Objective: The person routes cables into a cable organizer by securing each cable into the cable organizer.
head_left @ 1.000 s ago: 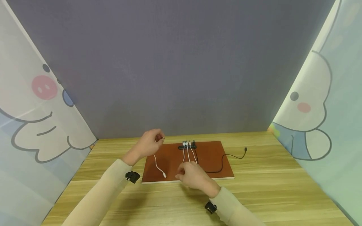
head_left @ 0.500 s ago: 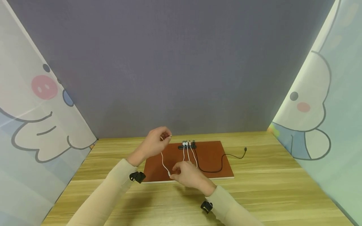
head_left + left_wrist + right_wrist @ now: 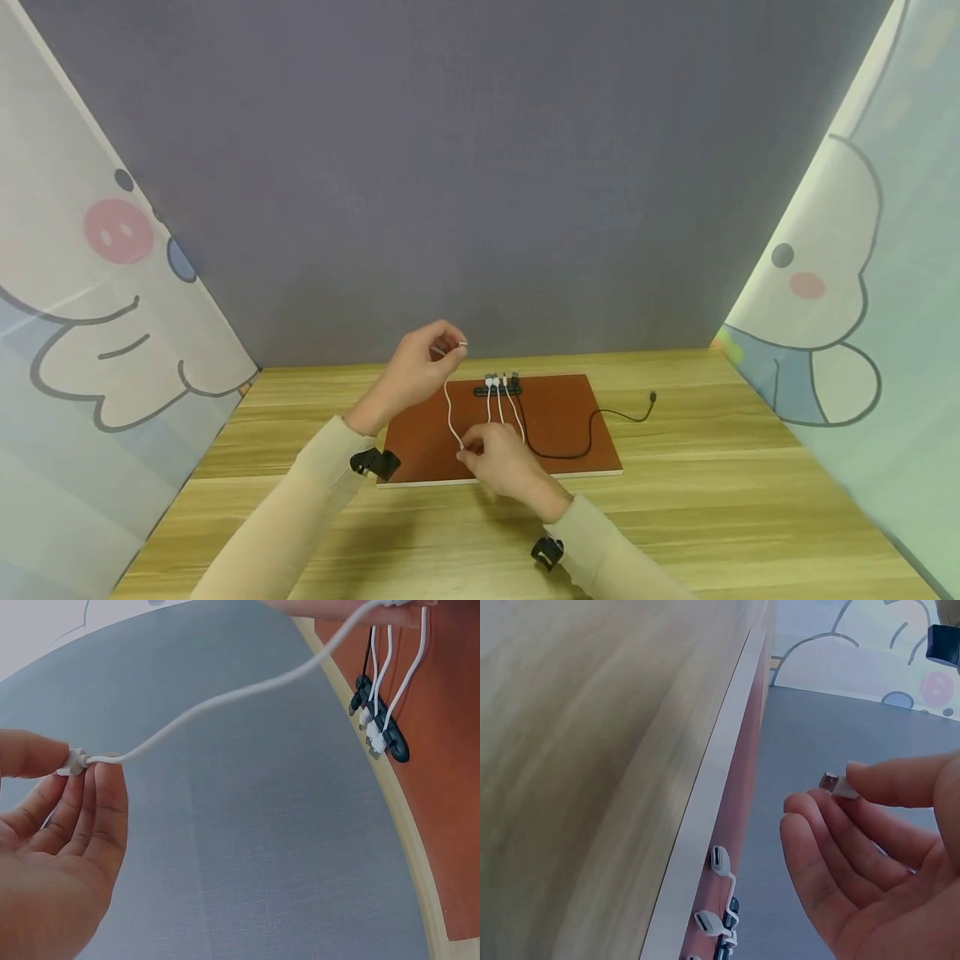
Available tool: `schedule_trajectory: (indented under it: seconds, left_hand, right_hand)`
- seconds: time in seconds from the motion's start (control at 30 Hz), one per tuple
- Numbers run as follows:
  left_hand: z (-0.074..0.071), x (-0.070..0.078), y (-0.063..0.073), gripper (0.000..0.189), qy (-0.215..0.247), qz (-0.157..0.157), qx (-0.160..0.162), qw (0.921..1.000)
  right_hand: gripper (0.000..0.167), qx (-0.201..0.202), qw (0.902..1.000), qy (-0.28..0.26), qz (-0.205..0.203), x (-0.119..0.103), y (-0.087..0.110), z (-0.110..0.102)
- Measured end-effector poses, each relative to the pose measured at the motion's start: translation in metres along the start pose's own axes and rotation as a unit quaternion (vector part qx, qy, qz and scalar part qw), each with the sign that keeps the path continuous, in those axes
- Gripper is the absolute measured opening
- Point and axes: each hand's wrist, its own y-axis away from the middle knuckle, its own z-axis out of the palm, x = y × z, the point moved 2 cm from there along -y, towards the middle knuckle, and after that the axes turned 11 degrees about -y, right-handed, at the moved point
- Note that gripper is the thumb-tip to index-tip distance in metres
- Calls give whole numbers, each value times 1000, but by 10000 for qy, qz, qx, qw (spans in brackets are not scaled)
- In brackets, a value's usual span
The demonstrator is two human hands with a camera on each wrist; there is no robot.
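Observation:
My left hand (image 3: 423, 367) is raised over the back left of a reddish-brown board (image 3: 558, 408). Between thumb and fingers it pinches a white plug (image 3: 73, 762) at one end of a white USB cable (image 3: 217, 701). That cable runs down to my right hand (image 3: 504, 462), above the board's front part. There, thumb and fingertips pinch the cable's other connector (image 3: 845, 787), whose metal tip shows in the right wrist view. A black cable holder (image 3: 480, 392) lies near the board's back edge, with several cable ends seated in it.
A black cable (image 3: 589, 429) curves from the holder across the board, its plug (image 3: 652, 397) on the wooden table (image 3: 720, 492) at right. White connectors (image 3: 720, 859) of held cables lie by the board's front edge. A grey panel (image 3: 480, 183) stands behind; patterned curtains flank both sides.
My left hand has moved right and slightly up with the white cable. My right hand has shifted left, taken the cable's loose lower end and lifted it a little.

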Motion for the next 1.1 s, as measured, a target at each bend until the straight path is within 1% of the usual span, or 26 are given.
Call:
schedule_trajectory:
  seconds: [0.13, 0.3, 0.4, 0.5, 0.6, 0.7, 0.83, 1.0, 1.1]
  left_hand:
    - [-1, -2, -4, 9, 159, -17, 120, 9998]
    - [-3, -10, -8, 11, 200, -47, 138, 9997]
    - [-7, -14, -12, 15, 41, -35, 74, 10000]
    - [-11, -17, -20, 17, -188, -91, -20, 9998]
    - [-13, -21, -27, 15, -338, -235, -104, 9991]
    - [-13, -23, -33, 14, -412, -390, -182, 9982]
    - [-6, -28, -40, 14, -404, -497, -334, 9974]
    - [9, -39, -48, 14, -482, -532, -581, 9957]
    - [18, -44, -52, 12, -517, -581, -667, 9947]
  right_hand:
    - [4, 157, 9998, 97, 60, 1, 2, -3]
    - [4, 435, 9984, 342, -63, 0, 4, -5]
    - [4, 635, 9963, 526, -248, -1, 6, -5]
    - [6, 811, 9932, 696, -461, -3, 9, -6]
    - [6, 909, 9904, 842, -614, -7, 10, -6]
    - [5, 964, 9882, 1006, -630, -9, 10, -7]
    - [9, 1029, 9848, 1275, -573, -9, 9, -7]
    - [27, 933, 9834, 1518, -345, -7, 7, -4]
    - [26, 824, 9830, 1631, -181, -6, 5, -1]
